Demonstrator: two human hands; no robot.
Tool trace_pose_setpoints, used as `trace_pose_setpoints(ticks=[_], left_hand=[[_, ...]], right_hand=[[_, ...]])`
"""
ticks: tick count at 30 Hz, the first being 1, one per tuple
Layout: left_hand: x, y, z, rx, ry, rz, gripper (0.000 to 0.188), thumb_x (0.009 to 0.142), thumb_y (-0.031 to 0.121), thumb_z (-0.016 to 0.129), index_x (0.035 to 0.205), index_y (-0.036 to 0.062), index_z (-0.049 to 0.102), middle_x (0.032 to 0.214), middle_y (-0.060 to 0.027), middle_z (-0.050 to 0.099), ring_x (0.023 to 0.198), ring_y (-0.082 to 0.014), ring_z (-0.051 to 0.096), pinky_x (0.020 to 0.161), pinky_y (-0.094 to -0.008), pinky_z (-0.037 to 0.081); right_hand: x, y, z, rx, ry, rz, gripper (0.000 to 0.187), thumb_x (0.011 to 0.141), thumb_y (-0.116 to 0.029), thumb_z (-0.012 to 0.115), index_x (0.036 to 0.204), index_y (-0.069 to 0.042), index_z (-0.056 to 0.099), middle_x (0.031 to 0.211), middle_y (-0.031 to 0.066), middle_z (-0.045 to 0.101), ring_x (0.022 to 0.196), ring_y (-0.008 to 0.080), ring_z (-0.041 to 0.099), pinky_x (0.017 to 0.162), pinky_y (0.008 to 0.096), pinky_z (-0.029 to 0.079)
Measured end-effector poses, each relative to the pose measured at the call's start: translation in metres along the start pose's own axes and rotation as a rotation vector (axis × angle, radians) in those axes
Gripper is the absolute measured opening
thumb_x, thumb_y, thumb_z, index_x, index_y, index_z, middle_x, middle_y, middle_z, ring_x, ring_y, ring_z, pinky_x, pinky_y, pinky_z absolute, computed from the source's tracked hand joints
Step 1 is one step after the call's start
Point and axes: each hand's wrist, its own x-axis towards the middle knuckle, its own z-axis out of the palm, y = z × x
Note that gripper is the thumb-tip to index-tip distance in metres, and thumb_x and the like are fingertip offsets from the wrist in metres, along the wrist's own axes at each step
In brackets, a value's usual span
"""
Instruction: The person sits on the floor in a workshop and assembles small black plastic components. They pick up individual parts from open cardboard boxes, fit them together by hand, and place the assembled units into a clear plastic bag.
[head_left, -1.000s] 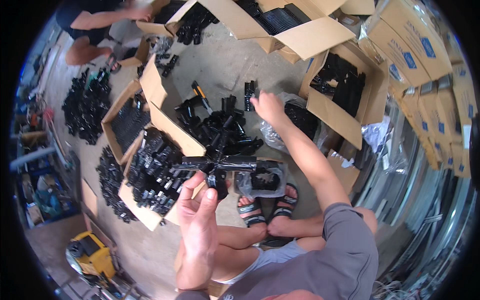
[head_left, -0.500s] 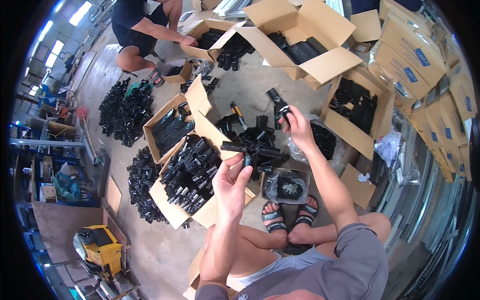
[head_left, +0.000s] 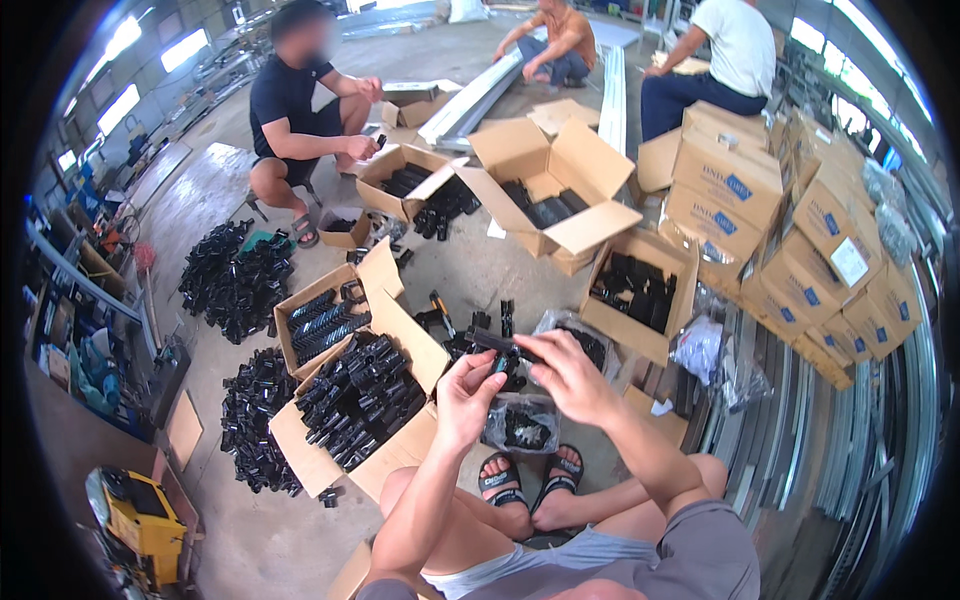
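In front of my knees, my left hand (head_left: 466,396) pinches a dark black fitting (head_left: 488,341) between thumb and fingers. My right hand (head_left: 572,378) meets it from the other side, its fingers closed at the fitting's right end. Whether a second piece is under the right fingers is hidden. Below the hands stands a small box lined with clear plastic (head_left: 521,432), with dark parts inside. Just beyond the hands are more loose black fittings and a yellow-and-black tool (head_left: 442,312). Left of my left hand, an open carton (head_left: 290,440) is heaped with black fittings.
Heaps of black parts (head_left: 236,280) lie at the left. Open cartons (head_left: 600,235) stand ahead, and stacked closed boxes (head_left: 725,185) at the right beside long metal profiles (head_left: 790,440). A person (head_left: 292,115) sits far left; two more are behind. A yellow machine (head_left: 145,525) stands lower left.
My right hand has come down and left to meet the left hand, bringing in the black piece it held. The view has tipped up, showing more people. The seated person's hands have lifted off the carton.
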Motion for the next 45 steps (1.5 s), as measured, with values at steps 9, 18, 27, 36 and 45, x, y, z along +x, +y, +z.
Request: trace_pose_setpoints(ticks=[9, 18, 27, 36, 45], left_hand=[[-0.014, 0.002, -0.010, -0.054, -0.035, 0.006, 0.020, 0.093, -0.005, 0.064, 0.112, -0.0027, 0.059, 0.109, -0.0097, 0.072, 0.095, -0.0098, 0.064, 0.081, -0.0231, 0.052], [-0.018, 0.006, -0.007, -0.024, -0.121, -0.031, 0.029, 0.092, -0.007, 0.064, 0.120, -0.0069, 0.058, 0.115, -0.0139, 0.070, 0.104, -0.0136, 0.066, 0.090, -0.0268, 0.052], [-0.018, -0.004, -0.013, 0.104, -0.138, 0.073, 0.029, 0.090, -0.008, 0.066, 0.118, -0.0049, 0.061, 0.114, -0.0125, 0.071, 0.106, -0.0139, 0.065, 0.091, -0.0278, 0.053], [-0.022, 0.004, -0.006, 0.164, -0.149, 0.097, 0.029, 0.090, -0.009, 0.066, 0.118, -0.0037, 0.060, 0.114, -0.0090, 0.069, 0.107, -0.0129, 0.064, 0.091, -0.0268, 0.052], [-0.021, 0.001, -0.010, 0.086, -0.139, 0.066, 0.029, 0.089, -0.008, 0.068, 0.117, -0.0051, 0.061, 0.117, -0.0121, 0.069, 0.111, -0.0156, 0.064, 0.095, -0.0286, 0.051]], right_hand=[[-0.004, -0.020, 0.015, -0.159, 0.021, -0.086, 0.048, 0.093, -0.004, 0.061, 0.140, -0.006, 0.052, 0.111, 0.0198, 0.064, 0.097, 0.0379, 0.063, 0.082, 0.0435, 0.053], [-0.007, -0.012, 0.018, 0.302, 0.094, 0.405, 0.024, 0.099, -0.008, 0.059, 0.121, 0.001, 0.064, 0.091, 0.0107, 0.070, 0.076, 0.0140, 0.069, 0.065, 0.0272, 0.053], [-0.015, -0.019, 0.001, 0.191, -0.126, 0.387, 0.029, 0.096, -0.012, 0.065, 0.119, 0.006, 0.064, 0.102, 0.0150, 0.071, 0.087, 0.0121, 0.066, 0.076, 0.0289, 0.053], [-0.023, -0.011, 0.001, 0.404, 0.095, 0.393, 0.032, 0.100, -0.016, 0.060, 0.125, 0.004, 0.054, 0.110, 0.0141, 0.071, 0.102, 0.0157, 0.065, 0.089, 0.0312, 0.050], [-0.025, -0.023, 0.002, 0.207, -0.052, 0.340, 0.030, 0.103, -0.016, 0.055, 0.127, 0.002, 0.054, 0.103, 0.0141, 0.070, 0.081, 0.0169, 0.068, 0.072, 0.0309, 0.054]])
